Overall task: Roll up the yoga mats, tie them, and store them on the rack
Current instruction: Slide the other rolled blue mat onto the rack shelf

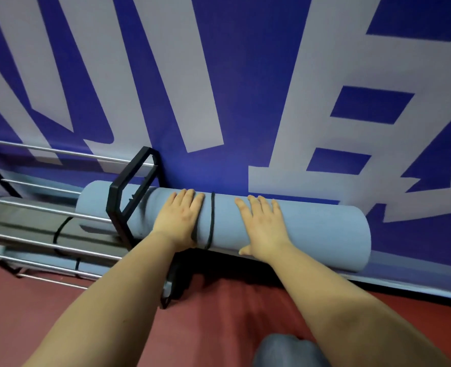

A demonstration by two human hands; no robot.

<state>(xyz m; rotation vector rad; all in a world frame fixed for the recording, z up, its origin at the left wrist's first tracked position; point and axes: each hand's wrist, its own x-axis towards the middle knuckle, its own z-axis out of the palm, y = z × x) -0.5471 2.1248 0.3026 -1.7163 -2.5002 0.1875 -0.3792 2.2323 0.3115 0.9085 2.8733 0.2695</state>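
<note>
Head view: your left hand (180, 218) and right hand (262, 225) press flat, fingers straight, on the rolled blue yoga mat (311, 229), tied with black cord (211, 221), half inside the rack (129, 197). It looks light and spongy; push at mid-roll.

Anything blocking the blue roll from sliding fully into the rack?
Nothing visible blocks it. The rolled mat already passes through the rack's black end frame, both hands flat on top: left hand, right hand. The inner shelf is partly hidden.
</note>
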